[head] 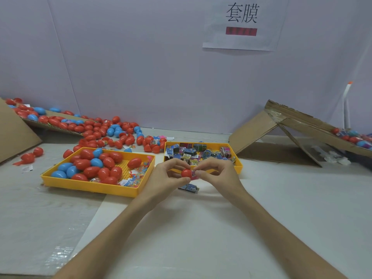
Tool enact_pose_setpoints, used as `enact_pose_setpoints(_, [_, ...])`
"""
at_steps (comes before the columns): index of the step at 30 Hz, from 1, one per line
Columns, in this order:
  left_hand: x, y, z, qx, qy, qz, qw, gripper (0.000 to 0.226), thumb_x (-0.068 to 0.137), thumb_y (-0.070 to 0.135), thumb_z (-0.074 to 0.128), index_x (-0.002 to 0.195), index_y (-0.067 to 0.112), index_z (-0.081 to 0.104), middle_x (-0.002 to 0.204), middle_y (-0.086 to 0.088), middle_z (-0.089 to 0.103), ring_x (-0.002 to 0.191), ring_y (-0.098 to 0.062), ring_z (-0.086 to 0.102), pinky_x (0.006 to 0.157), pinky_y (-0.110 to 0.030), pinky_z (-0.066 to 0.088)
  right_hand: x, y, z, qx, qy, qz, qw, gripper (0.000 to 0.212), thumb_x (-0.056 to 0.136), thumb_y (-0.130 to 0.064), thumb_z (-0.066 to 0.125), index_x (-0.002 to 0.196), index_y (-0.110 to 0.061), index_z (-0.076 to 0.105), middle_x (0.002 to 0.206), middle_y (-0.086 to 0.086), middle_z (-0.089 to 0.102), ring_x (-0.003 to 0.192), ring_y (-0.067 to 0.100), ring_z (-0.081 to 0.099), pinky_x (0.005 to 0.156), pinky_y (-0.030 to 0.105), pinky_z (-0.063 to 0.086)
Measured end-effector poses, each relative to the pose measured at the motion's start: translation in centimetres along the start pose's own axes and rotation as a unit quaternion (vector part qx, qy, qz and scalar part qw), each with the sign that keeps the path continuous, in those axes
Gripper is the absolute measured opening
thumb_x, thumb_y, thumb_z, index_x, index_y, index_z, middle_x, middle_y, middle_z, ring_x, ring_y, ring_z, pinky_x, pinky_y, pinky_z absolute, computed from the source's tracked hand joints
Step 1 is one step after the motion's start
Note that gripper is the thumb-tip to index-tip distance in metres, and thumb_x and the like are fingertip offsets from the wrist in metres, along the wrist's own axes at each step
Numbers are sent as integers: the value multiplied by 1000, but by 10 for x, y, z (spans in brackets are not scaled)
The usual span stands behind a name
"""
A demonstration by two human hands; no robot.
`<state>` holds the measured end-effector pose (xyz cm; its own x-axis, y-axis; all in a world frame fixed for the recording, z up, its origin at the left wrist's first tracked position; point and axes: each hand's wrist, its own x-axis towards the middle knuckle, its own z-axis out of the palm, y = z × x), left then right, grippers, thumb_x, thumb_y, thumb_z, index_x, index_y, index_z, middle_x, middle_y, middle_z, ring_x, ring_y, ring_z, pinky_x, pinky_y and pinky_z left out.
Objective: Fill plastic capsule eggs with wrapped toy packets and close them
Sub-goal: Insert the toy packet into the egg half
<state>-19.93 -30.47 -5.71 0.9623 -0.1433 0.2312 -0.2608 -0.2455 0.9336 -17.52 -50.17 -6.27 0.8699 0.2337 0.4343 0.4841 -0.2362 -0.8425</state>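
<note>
Both grips were closed: left hand (167, 176) pinching a red capsule egg (186, 173), right hand (217, 174) pinching a wrapped packet (193, 175) against it (probably best squared up before pushing).

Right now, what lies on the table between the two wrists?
In the head view, one blue wrapped packet lies there, under the red egg half that the left hand holds.

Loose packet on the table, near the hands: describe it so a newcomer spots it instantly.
Find the right-hand yellow tray, heaped with wrapped packets. On the white table before its near left corner, below the left hand gripping a red egg and the right hand pinching a pink packet, lies a blue packet. It alone lies loose on the near side, outside tray and hands.
</note>
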Motion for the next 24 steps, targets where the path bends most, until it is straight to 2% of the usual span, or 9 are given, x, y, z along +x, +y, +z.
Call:
enact_pose_setpoints(8, [-2,1,0,23,-8,19,1000,27,83,10,80,105,24,75,94,6,75,84,-9,73,73,-21,59,0,1,1,0,-20,15,1000,8,86,-9,78,91,-14,79,88,-1,77,84,16,75,77,30,60])
enact_pose_setpoints(14, [-1,-1,1,-9,-13,6,1000,25,83,11,82,104,21,76,93,4,77,86,-11,75,69,-20,57,-1,-3,1,0,-12,16,1000,11,87,-11,77,95,-17,77,91,-1,77,87,16,74,82,41,61])
enact_pose_setpoints(19, [1,-4,-1,-47,-13,-6,999,23,83,13,82,104,18,75,94,-2,77,87,-20,76,76,-31,61,-1,-6,0,61,-52,42,996,26,86,-8,77,104,-27,74,99,2,76,93,19,74,83,33,59])
enact_pose_setpoints(22, [1,-4,-2,-41,-10,-10,999,21,84,20,82,103,21,75,94,1,77,81,-15,75,64,-23,56,-2,-5,0,67,-65,51,994,35,84,-5,79,108,-30,72,107,5,74,95,22,74,84,37,60])
enact_pose_setpoints(24, [1,-3,-2,-53,-10,-13,998,21,83,18,82,103,19,75,93,0,77,80,-14,74,63,-20,54,-2,-4,1,66,-63,50,995,37,82,-5,80,109,-29,72,109,6,73,95,22,74,84,38,60])
